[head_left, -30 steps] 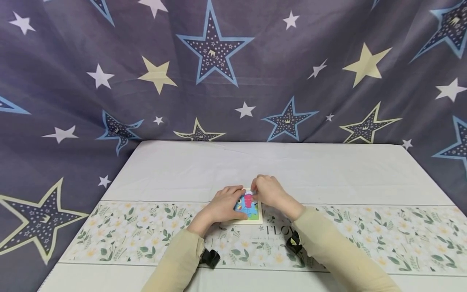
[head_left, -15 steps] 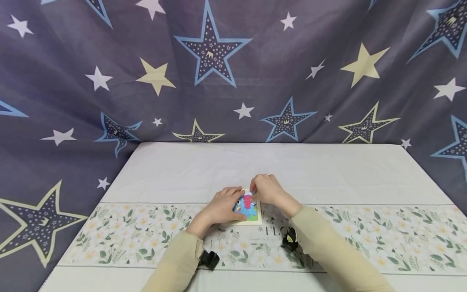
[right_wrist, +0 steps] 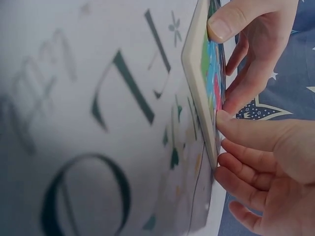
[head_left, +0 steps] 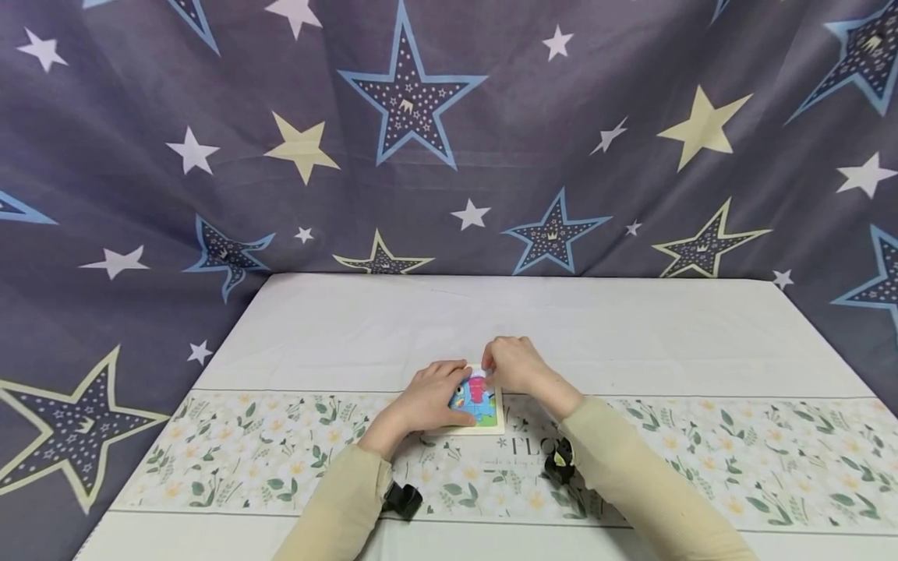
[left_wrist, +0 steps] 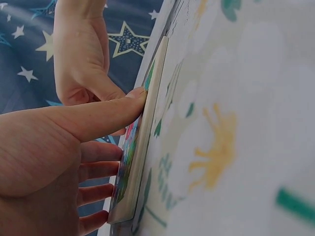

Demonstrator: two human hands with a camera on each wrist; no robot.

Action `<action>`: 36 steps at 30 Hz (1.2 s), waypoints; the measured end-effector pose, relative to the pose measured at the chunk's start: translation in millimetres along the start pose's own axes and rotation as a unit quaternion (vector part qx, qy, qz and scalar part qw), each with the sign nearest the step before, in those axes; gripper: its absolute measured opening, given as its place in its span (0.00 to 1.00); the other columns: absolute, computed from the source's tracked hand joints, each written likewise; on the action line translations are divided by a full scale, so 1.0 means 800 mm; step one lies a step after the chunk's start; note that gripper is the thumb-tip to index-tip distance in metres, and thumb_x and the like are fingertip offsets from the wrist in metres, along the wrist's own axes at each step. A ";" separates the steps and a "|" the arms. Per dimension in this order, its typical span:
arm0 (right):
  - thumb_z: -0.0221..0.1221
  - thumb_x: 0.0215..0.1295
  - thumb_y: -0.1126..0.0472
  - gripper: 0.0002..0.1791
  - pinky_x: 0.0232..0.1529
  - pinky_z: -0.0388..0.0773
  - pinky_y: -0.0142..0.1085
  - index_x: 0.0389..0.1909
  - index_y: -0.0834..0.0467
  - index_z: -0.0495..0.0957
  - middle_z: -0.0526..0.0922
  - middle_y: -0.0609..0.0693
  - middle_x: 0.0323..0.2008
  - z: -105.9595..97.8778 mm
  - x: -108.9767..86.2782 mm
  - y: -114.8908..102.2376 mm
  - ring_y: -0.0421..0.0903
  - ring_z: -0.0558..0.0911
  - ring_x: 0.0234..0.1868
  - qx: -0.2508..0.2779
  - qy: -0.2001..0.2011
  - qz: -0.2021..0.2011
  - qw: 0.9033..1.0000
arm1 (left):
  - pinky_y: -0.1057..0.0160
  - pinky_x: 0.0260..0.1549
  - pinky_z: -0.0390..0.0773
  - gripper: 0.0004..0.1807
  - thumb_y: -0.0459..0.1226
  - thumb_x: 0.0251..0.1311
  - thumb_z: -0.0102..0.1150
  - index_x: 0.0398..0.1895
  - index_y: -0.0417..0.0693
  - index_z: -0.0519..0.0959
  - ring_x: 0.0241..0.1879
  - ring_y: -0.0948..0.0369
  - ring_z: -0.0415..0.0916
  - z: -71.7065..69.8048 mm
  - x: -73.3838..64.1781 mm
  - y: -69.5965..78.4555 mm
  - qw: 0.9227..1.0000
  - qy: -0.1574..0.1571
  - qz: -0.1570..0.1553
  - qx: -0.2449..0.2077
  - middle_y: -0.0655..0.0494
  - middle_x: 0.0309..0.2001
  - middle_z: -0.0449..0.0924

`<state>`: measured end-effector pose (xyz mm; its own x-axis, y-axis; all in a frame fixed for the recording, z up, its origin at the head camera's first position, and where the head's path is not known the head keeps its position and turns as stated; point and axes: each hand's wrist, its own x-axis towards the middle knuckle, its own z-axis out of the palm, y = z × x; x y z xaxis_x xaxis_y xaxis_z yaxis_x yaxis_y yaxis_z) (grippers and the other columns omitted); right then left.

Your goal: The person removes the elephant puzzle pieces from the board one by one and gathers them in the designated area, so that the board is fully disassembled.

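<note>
A small wooden jigsaw puzzle (head_left: 478,401) with a pale frame lies flat on the table. Its picture is blue and green with a pink patch. My left hand (head_left: 430,396) rests over its left side, thumb (left_wrist: 133,96) pressing near the front edge and the other fingers spread along the far part. At the top right corner, my right hand (head_left: 515,365) holds the puzzle with bent fingers. In the right wrist view its thumb (right_wrist: 231,123) touches the picture face, while the other fingers curl at the board's edge. That corner is hidden under the hand.
A white cloth with a floral band (head_left: 281,452) covers the table (head_left: 393,319). Behind its far edge hangs a dark curtain (head_left: 484,148) printed with stars. Small black wrist devices sit under both sleeves.
Both hands stay in nearly the same places on the puzzle. The head view shifts only slightly.
</note>
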<state>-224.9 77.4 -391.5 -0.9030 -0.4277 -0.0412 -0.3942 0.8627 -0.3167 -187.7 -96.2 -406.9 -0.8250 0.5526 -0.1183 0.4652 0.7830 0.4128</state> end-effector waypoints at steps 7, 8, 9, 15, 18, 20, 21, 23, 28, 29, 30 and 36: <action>0.69 0.46 0.59 0.09 0.48 0.69 0.47 0.27 0.56 0.81 0.79 0.44 0.23 0.002 -0.001 0.000 0.43 0.75 0.28 -0.005 0.016 -0.007 1.000 | 0.46 0.62 0.52 0.43 0.53 0.52 0.60 0.67 0.43 0.58 0.67 0.51 0.50 0.000 0.001 0.000 1.000 -0.005 -0.005 0.000 0.50 0.68 0.55; 0.69 0.45 0.59 0.09 0.48 0.69 0.47 0.28 0.56 0.81 0.79 0.44 0.23 0.002 -0.002 0.001 0.43 0.75 0.27 -0.007 0.019 -0.009 1.000 | 0.46 0.62 0.52 0.43 0.53 0.52 0.60 0.67 0.44 0.58 0.67 0.51 0.50 0.000 0.001 0.000 1.000 -0.005 -0.005 0.001 0.50 0.68 0.55; 0.69 0.45 0.59 0.10 0.48 0.69 0.46 0.28 0.56 0.81 0.79 0.44 0.23 0.002 -0.002 0.001 0.44 0.76 0.28 -0.008 0.021 -0.011 1.000 | 0.46 0.62 0.52 0.43 0.53 0.52 0.60 0.67 0.44 0.58 0.67 0.51 0.50 0.000 0.001 0.000 1.000 -0.005 -0.004 0.002 0.50 0.68 0.55; 0.70 0.45 0.58 0.12 0.43 0.71 0.42 0.32 0.56 0.82 0.81 0.46 0.27 0.003 -0.004 0.003 0.44 0.78 0.31 0.009 0.026 -0.006 1.000 | 0.45 0.62 0.52 0.42 0.53 0.52 0.60 0.67 0.43 0.58 0.67 0.51 0.50 0.000 0.002 -0.001 1.000 -0.004 -0.003 -0.003 0.50 0.68 0.54; 0.71 0.43 0.58 0.13 0.40 0.73 0.39 0.32 0.55 0.82 0.82 0.46 0.27 0.004 -0.004 0.005 0.42 0.78 0.31 0.030 0.029 -0.001 0.999 | 0.45 0.62 0.52 0.43 0.53 0.52 0.60 0.67 0.43 0.58 0.67 0.51 0.50 0.000 0.002 -0.001 1.000 -0.006 -0.003 -0.005 0.49 0.68 0.54; 0.71 0.42 0.58 0.13 0.38 0.73 0.37 0.31 0.55 0.81 0.81 0.46 0.27 0.005 -0.004 0.006 0.42 0.77 0.30 0.044 0.029 0.002 0.999 | 0.45 0.63 0.52 0.43 0.53 0.52 0.60 0.67 0.43 0.58 0.67 0.51 0.49 0.001 0.002 -0.001 1.000 -0.007 -0.003 -0.005 0.49 0.68 0.54; 0.71 0.42 0.59 0.13 0.38 0.74 0.37 0.30 0.55 0.81 0.80 0.45 0.27 0.005 -0.004 0.007 0.41 0.76 0.30 0.050 0.031 0.003 0.998 | 0.45 0.63 0.52 0.43 0.53 0.52 0.60 0.67 0.43 0.58 0.67 0.51 0.49 0.001 0.001 -0.002 1.000 -0.007 -0.002 -0.005 0.49 0.68 0.54; 0.71 0.41 0.59 0.13 0.37 0.74 0.37 0.30 0.55 0.81 0.80 0.46 0.27 0.006 -0.004 0.008 0.41 0.76 0.29 0.061 0.032 0.002 0.998 | 0.45 0.63 0.52 0.43 0.53 0.52 0.60 0.67 0.43 0.58 0.67 0.51 0.49 0.001 0.001 -0.002 1.000 -0.006 -0.001 -0.005 0.49 0.69 0.54; 0.69 0.45 0.62 0.10 0.38 0.74 0.37 0.30 0.55 0.80 0.81 0.46 0.28 0.006 -0.005 0.009 0.40 0.77 0.31 0.095 0.033 -0.002 0.995 | 0.45 0.62 0.52 0.43 0.53 0.52 0.60 0.67 0.42 0.58 0.67 0.50 0.49 0.001 0.001 -0.003 1.000 -0.005 0.001 -0.007 0.49 0.68 0.54; 0.68 0.46 0.63 0.09 0.37 0.75 0.37 0.30 0.55 0.80 0.81 0.46 0.28 0.006 -0.006 0.010 0.40 0.77 0.31 0.103 0.033 -0.003 0.994 | 0.45 0.62 0.52 0.43 0.53 0.52 0.60 0.67 0.42 0.58 0.67 0.50 0.49 0.001 0.001 -0.003 1.000 -0.005 0.001 -0.007 0.49 0.68 0.54; 0.68 0.47 0.63 0.08 0.37 0.75 0.37 0.29 0.54 0.80 0.81 0.46 0.28 0.006 -0.007 0.010 0.40 0.77 0.31 0.110 0.034 -0.004 0.993 | 0.45 0.62 0.52 0.43 0.53 0.52 0.60 0.67 0.42 0.58 0.67 0.50 0.49 0.001 0.001 -0.003 1.000 -0.005 0.001 -0.007 0.49 0.68 0.54; 0.65 0.51 0.65 0.06 0.35 0.75 0.35 0.28 0.53 0.78 0.81 0.44 0.26 0.007 -0.009 0.012 0.39 0.77 0.29 0.132 0.039 -0.018 0.990 | 0.44 0.62 0.52 0.43 0.53 0.52 0.60 0.67 0.42 0.57 0.67 0.50 0.49 0.001 0.000 -0.002 1.000 -0.006 0.001 -0.009 0.49 0.68 0.54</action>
<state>-220.9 87.0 -399.6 -0.9037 -0.4259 0.0436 -0.3768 0.7431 -0.5530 -188.7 -97.3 -408.2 -0.8201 0.5575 -0.1291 0.4606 0.7769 0.4293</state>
